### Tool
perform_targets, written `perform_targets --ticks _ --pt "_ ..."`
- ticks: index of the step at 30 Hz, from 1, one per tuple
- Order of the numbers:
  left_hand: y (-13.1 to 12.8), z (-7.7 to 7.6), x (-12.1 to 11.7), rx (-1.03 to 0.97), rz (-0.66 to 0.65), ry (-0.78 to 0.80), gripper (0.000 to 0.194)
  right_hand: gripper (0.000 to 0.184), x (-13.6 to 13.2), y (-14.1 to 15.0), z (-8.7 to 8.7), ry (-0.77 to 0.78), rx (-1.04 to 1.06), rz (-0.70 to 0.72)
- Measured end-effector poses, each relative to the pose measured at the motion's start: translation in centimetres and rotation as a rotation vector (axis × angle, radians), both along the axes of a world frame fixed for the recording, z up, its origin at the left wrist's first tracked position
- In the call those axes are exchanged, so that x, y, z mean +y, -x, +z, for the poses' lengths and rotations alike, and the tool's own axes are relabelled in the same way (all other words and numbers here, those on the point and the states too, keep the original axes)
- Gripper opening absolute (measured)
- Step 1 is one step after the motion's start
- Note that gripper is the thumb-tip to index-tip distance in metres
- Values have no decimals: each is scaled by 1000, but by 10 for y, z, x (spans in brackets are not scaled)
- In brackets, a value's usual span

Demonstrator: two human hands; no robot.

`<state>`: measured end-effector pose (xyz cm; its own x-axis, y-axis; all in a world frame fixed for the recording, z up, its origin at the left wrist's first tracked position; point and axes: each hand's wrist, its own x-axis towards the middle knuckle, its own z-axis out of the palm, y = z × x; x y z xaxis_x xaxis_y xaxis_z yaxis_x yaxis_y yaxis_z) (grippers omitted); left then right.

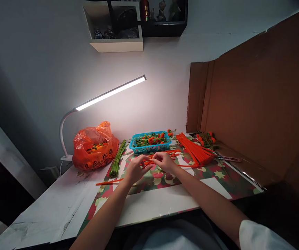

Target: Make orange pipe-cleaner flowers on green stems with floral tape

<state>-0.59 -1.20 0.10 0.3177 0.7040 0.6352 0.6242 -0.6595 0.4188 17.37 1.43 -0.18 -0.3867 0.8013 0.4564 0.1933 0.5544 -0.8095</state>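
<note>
Above the middle of the table my left hand [136,169] and my right hand [165,162] meet, thumbs and fingertips pinched. Between them shows an orange pipe cleaner [147,161], its ends partly hidden by the fingers. Loose orange pipe cleaners [174,152] lie just behind the hands. A fanned bundle of orange pipe cleaners [195,149] rests to the right. Left of my left hand lies a bundle of green pipe cleaners [117,161], with a few orange strips [107,182] nearer me.
Behind the hands a blue basket [145,149] holds orange flowers with green stems. More orange flowers [204,139] and scissors [229,158] lie right. An orange plastic bag [92,159] and a lit lamp [110,93] stand left. Cardboard [256,104] walls the right side.
</note>
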Motion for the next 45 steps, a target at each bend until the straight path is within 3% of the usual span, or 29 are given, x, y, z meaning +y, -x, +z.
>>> perform_targets --ticks 4,8,11,15,17,19,23,25,28,32,37,40,43,45 --pt "-1 3 -6 205 62 -235 15 24 7 2 -2 165 94 69" --pt "-1 3 -5 256 62 -261 19 26 6 2 -2 214 102 88" --pt "-2 0 -1 82 11 -31 21 21 3 0 0 154 49 69" --pt "0 -2 4 -202 -202 511 34 16 -2 -1 2 -15 0 88" --pt "1 -1 5 -247 -230 597 37 16 -2 0 2 -32 11 101" --pt "1 -1 3 -195 -165 460 34 18 0 0 0 25 23 103" --pt "1 -1 -2 111 -28 -54 16 24 6 0 -1 255 64 132" --pt "1 -1 -2 209 -6 -224 13 25 6 -1 0 372 83 139" --pt "2 -1 -1 297 -12 -366 15 25 5 -3 1 525 92 145" --pt "2 1 -1 373 9 -422 17 25 5 -5 0 616 130 202" --pt "-1 -1 -2 258 76 -233 23 28 6 -3 -2 553 115 216" --pt "-1 -2 2 38 54 70 28 25 3 1 -3 324 120 184" --pt "1 -1 8 -129 -75 422 36 18 0 3 -4 30 86 124" --pt "2 0 9 -164 -110 499 38 15 -1 2 -4 -84 33 91"
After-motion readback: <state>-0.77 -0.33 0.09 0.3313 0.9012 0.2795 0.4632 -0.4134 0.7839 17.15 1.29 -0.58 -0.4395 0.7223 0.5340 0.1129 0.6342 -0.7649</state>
